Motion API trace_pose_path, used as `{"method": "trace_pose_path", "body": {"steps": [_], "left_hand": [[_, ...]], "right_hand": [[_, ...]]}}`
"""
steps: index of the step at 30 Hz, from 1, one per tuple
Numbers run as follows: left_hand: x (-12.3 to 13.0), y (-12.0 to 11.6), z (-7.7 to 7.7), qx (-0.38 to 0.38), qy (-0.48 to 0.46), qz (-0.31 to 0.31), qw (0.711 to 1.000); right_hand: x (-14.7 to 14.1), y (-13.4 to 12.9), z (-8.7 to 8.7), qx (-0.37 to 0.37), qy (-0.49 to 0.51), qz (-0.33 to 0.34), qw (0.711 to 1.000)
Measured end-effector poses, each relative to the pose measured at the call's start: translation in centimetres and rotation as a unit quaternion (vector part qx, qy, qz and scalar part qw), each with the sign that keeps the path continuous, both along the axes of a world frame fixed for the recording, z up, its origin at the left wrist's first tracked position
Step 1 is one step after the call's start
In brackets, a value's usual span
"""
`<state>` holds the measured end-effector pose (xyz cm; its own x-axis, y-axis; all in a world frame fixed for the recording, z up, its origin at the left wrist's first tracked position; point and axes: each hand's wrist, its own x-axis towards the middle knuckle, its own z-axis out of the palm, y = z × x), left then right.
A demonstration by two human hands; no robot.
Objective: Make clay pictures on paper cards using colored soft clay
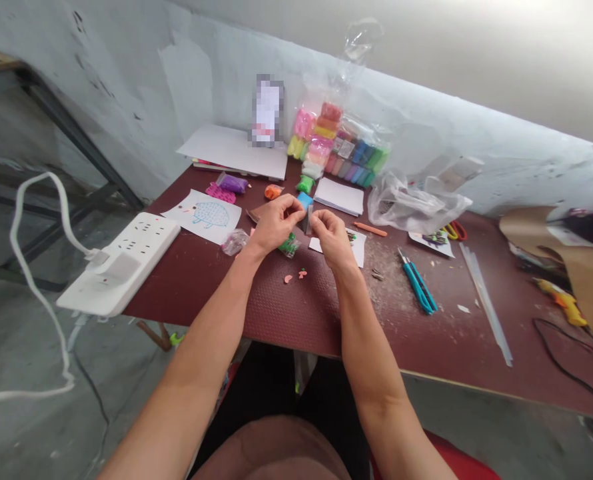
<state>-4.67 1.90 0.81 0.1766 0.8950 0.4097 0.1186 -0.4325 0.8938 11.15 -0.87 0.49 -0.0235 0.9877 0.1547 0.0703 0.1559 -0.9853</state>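
Note:
My left hand (278, 223) and my right hand (330, 238) meet over the middle of the table, fingertips pinched close together. Between them stands a small thin greyish piece (308, 219), too small to name; both hands appear to grip it. Just behind the left fingertips is a blue block (304, 200). A clear packet of green clay (290, 245) lies below the left hand. Under the right hand, partly hidden, is a white card (359, 252) with small dark and green bits on it. Small pink clay pieces (288, 279) lie on the table nearer me.
Bagged coloured clay (359, 160) leans on the wall beside a phone (267, 110). A drawing (211, 217) and a white power strip (121, 267) are left. Right are teal scissors (419, 287), an orange clay tool (371, 229), clear sticks (486, 307) and a yellow glue gun (564, 303).

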Motion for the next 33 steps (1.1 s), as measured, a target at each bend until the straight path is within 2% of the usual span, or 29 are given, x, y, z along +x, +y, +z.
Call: {"method": "trace_pose_path", "body": {"steps": [5,10,17,21,25,33], "left_hand": [[-0.2,-0.1,0.4,-0.031,-0.022,-0.013,0.999],[0.0,-0.2,0.2,-0.031,-0.021,-0.017,0.999],[0.3,-0.1,-0.3,0.036,0.034,0.011,0.999],[0.3,-0.1,-0.3,0.058,0.068,0.021,0.996],[0.2,-0.1,-0.1,0.052,0.065,0.021,0.996],[0.5,-0.2,-0.2,0.016,0.038,0.007,0.999]], "right_hand": [[0.3,-0.2,0.5,-0.02,0.007,0.016,1.0],[0.5,-0.2,0.7,-0.021,-0.022,0.021,0.999],[-0.3,-0.3,0.2,-0.029,-0.108,-0.046,0.993],[-0.8,-0.3,-0.1,-0.031,-0.08,-0.026,0.996],[-0.7,-0.2,-0.1,-0.01,-0.089,-0.038,0.995],[-0.5,-0.7,0.5,-0.004,-0.197,-0.079,0.977]]}}
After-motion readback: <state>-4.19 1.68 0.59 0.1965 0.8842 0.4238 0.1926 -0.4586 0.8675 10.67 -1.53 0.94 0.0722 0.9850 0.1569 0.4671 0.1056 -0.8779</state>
